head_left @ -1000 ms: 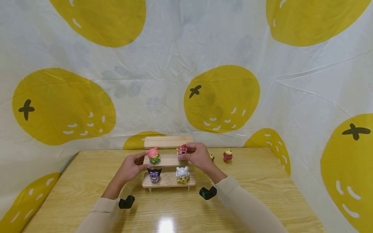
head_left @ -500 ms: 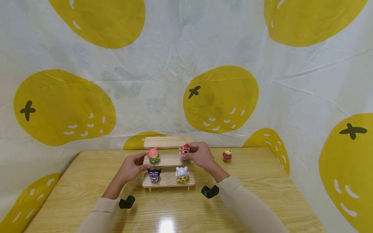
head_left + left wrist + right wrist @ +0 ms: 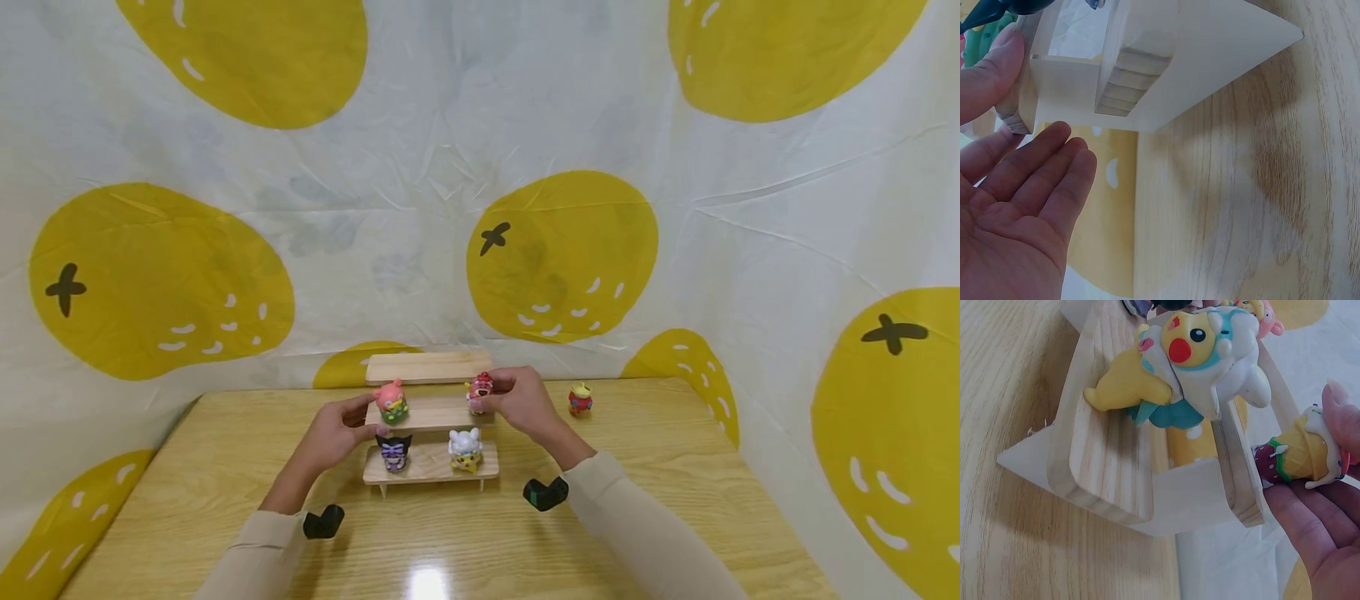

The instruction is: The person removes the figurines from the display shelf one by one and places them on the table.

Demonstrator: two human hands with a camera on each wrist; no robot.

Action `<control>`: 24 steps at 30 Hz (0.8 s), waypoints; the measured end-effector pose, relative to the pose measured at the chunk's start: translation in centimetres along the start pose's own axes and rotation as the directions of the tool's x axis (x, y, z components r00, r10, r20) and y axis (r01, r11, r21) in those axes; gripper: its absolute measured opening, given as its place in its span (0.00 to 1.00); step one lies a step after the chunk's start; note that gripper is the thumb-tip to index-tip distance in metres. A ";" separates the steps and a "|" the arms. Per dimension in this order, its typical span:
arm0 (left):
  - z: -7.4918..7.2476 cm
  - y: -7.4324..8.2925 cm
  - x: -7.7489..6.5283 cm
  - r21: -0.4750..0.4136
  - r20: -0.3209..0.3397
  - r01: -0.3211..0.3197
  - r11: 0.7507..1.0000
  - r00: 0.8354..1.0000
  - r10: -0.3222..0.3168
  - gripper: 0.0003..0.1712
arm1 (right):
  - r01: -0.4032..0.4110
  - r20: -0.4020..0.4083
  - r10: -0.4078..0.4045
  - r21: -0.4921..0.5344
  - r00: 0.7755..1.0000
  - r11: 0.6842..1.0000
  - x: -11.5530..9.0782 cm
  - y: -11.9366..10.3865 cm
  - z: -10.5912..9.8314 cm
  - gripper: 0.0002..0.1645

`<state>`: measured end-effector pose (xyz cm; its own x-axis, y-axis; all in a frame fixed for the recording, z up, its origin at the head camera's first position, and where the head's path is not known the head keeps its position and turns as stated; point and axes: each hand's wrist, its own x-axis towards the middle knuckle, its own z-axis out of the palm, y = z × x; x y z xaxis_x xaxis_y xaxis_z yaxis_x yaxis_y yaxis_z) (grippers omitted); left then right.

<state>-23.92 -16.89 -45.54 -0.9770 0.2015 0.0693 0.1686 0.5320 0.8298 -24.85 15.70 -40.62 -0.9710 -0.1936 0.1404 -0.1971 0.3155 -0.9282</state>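
Note:
In the head view, my right hand (image 3: 525, 404) holds a pink bear figurine with a red top (image 3: 480, 393) at the right end of the wooden display shelf's middle tier (image 3: 438, 413). Its cone-patterned back (image 3: 1300, 453) shows in the right wrist view, between thumb and fingers. My left hand (image 3: 335, 435) pinches the left end of that tier, beside a pink figurine with a green base (image 3: 392, 403); the other fingers stretch out below. On the bottom tier (image 3: 429, 463) stand a black-hooded purple figurine (image 3: 394, 453) and a yellow figurine in a white hood (image 3: 466, 451).
The shelf's top tier (image 3: 427, 367) carries nothing. A red figurine with a yellow top (image 3: 580, 400) stands on the wooden table (image 3: 637, 467) to the right of the shelf. A white cloth with yellow fruit prints (image 3: 390, 208) hangs close behind.
My right hand has shifted the bear figurine slightly right along the middle tier. A small figure glimpsed behind that wrist earlier is now hidden. The left hand keeps its place.

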 end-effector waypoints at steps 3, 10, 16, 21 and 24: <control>0.0 0.0 0.0 0.003 0.000 0.001 1.000 1.000 -0.001 0.41 | -0.003 -0.003 0.003 -0.004 1.000 1.000 -0.1 0.0 -0.2 0.14; -0.1 -0.1 0.0 0.008 -0.002 -0.003 1.000 1.000 0.003 0.41 | 0.006 0.011 -0.006 -0.010 1.000 1.000 -0.2 0.3 -0.7 0.13; 0.0 -0.1 0.0 0.016 0.000 0.002 1.000 1.000 -0.002 0.41 | 0.034 0.025 -0.034 -0.009 0.999 0.999 -0.3 0.7 -1.1 0.14; 0.0 -0.2 0.1 0.016 0.006 0.008 1.000 1.000 -0.008 0.41 | 0.031 0.019 -0.031 -0.015 0.999 0.999 -0.4 0.8 -1.3 0.12; 0.0 -0.2 0.1 0.013 0.008 0.011 1.000 1.000 -0.011 0.42 | 0.028 0.013 -0.027 -0.017 1.000 0.999 -0.4 0.8 -1.5 0.11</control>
<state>-24.08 -16.99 -45.72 -0.9777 0.2027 0.0556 0.1598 0.5451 0.8230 -24.79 17.42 -40.88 -0.9634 -0.2141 0.1614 -0.2262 0.3258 -0.9180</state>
